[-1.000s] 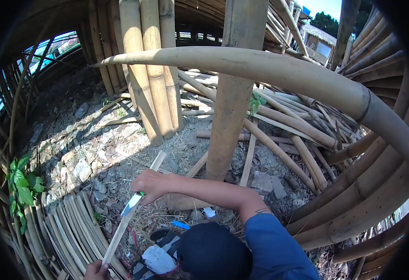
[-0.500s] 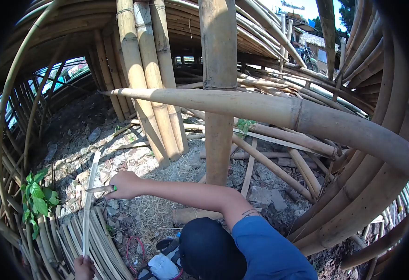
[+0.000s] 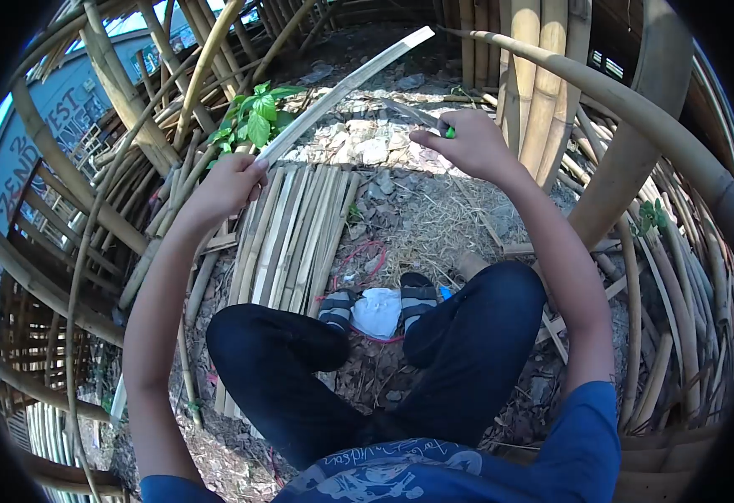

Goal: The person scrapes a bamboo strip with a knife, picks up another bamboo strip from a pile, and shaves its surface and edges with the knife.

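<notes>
Left hand (image 3: pixel 235 184): fingers closed around the near end of a pale bamboo strip (image 3: pixel 333 96). We see the strip slant up and away to the right, its far end raised in front of the body, the rest free of the ground.

Right hand (image 3: pixel 472 142): fingers curled around a knife (image 3: pixel 406 111), only a little green of the handle showing. We make out the thumb stretched below the blade; the blade is blurred and points left toward the strip. In our view a gap shows between the two; we cannot tell its depth.

Below the left hand we note a stack of strips (image 3: pixel 292 239) laid side by side on the ground, running away from the feet. A leafy plant (image 3: pixel 258 117) stands just past that hand.

Between the sandals (image 3: pixel 418 295) lies a white bundle (image 3: pixel 376 313), with red cord (image 3: pixel 374 259) looping on the ground nearby. Knees in dark trousers (image 3: pixel 484 327) are bent at either side.

To the right we have upright poles (image 3: pixel 549 75) and a long curved pole (image 3: pixel 610 88) crossing a thick post (image 3: pixel 627 159). On the left, leaning bamboo partly covers a lettered wall (image 3: pixel 61 113).
</notes>
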Demonstrator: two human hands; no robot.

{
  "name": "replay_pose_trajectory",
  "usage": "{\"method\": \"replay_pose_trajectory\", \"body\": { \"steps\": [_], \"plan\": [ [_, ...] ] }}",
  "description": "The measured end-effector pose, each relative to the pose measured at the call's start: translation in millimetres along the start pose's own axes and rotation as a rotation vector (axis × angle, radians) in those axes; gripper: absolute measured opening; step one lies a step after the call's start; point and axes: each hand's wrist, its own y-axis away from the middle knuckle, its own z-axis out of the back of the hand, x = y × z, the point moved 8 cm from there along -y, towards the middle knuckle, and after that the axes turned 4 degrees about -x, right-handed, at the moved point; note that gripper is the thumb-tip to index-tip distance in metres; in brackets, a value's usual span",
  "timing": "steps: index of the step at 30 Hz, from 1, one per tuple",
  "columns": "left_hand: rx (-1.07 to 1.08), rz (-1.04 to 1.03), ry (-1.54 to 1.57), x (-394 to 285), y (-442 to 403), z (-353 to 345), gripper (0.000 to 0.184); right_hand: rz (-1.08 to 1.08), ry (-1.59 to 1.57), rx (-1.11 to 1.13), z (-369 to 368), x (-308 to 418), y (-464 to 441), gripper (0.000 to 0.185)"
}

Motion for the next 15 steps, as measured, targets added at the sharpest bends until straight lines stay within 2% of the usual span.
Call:
{"method": "replay_pose_trajectory", "body": {
  "steps": [4, 6, 8, 9, 10, 12, 14, 15],
  "plan": [
    [0.026, -0.011, 0.028, -29.7, 15.9, 3.8, 0.036, -0.076, -0.153, 0.004, 6.1, -0.5, 10.0, 0.069],
    [0.049, -0.042, 0.019, -33.6, 9.7, 2.9, 0.036, -0.084, -0.133, -0.02, 14.1, 3.4, 13.2, 0.076],
    [0.041, 0.018, -0.033, -39.3, 8.9, 1.8, 0.036, -0.284, -0.136, -0.102, 29.1, -4.0, 14.0, 0.082],
    [0.026, -0.023, -0.066, -41.9, 2.7, 1.0, 0.036, -0.344, -0.354, -0.155, 25.7, -16.3, 9.3, 0.085],
    [0.038, -0.004, -0.055, -47.9, 4.5, -0.6, 0.036, -0.403, -0.552, -0.209, 19.6, -27.3, 5.4, 0.076],
    [0.038, 0.009, -0.016, -42.6, -7.2, -9.4, 0.036, -0.378, -0.91, -0.177, 0.9, -42.8, -10.8, 0.066],
    [0.092, -0.083, 0.057, -38.6, -23.5, -24.2, 0.037, -0.448, -1.054, -0.114, 5.4, -24.6, -9.3, 0.056],
    [0.092, -0.09, 0.057, -40.4, -27.2, -27.2, 0.037, -0.412, -1.143, -0.107, -0.2, -24.1, -13.4, 0.053]
  ]
}}
